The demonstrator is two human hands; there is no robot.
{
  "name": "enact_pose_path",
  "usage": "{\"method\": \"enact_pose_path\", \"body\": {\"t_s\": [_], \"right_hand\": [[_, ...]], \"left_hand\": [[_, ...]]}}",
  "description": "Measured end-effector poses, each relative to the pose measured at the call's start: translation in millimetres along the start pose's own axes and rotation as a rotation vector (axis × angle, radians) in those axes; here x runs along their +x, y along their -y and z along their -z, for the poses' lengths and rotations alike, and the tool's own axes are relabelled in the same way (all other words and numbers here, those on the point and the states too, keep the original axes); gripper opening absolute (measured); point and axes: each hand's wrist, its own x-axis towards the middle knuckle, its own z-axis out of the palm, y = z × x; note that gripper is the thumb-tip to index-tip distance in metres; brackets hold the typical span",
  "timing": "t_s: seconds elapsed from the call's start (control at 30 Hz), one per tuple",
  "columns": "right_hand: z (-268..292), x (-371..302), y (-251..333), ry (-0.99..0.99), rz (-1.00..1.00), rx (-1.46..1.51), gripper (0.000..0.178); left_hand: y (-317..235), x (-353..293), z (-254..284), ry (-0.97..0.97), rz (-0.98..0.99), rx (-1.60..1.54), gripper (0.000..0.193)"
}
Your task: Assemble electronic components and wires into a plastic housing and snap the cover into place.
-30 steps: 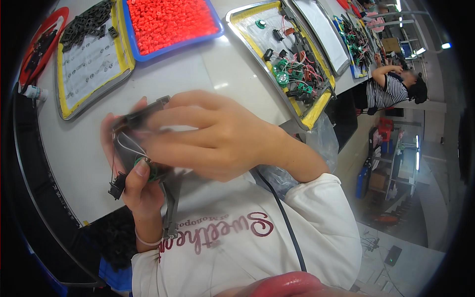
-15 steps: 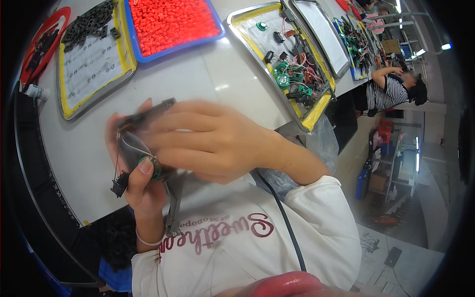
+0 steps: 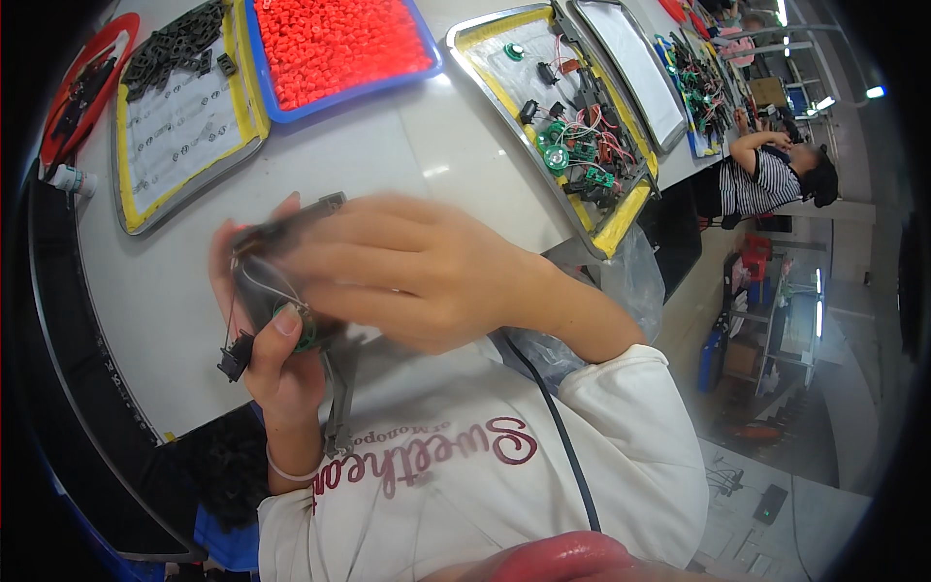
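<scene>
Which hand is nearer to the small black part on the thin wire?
Left. The left hand, holding the dark housing, is close beside the small black part; the right hand is farther off, up and to the right in the picture.

Brt. indoor lt. w/ glare on tabletop (image 3: 417,145), R fingers (image 3: 364,267) motion-blurred, fisheye edges bent & blk.

A dark housing (image 3: 256,303) is held tilted, partly covered, green board (image 3: 308,334) showing, wired black part (image 3: 235,358) alongside
</scene>
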Motion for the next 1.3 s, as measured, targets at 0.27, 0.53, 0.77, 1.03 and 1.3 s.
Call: {"method": "enact_pose_path", "body": {"t_s": [0.27, 0.53, 0.77, 1.03, 1.3], "right_hand": [[1.9, 2.1, 2.9, 0.056, -0.034, 0.031, 0.024], [2.8, 5.8, 4.7, 0.045, -0.025, 0.014, 0.027], [18.3, 17.9, 7.4, 0.082, -0.186, 0.048, 0.020], [8.7, 10.8, 14.9, -0.067, -0.424, 0.145, 0.018], [31.3, -8.0, 0.4, -0.035, -0.500, 0.073, 0.018]], "left_hand": [[-0.7, -1.8, 2.7, -0.024, 0.027, -0.009, 0.084], [0.1, -9.0, -1.3, 0.005, -0.010, -0.091, 0.080], [-4.0, -0.6, -4.8, -0.021, 0.070, 0.047, 0.082], [-0.1, -4.6, 11.7, 0.074, 0.077, 0.027, 0.090], [-2.2, -5.1, 10.7, 0.180, 0.127, 0.033, 0.093]]}}
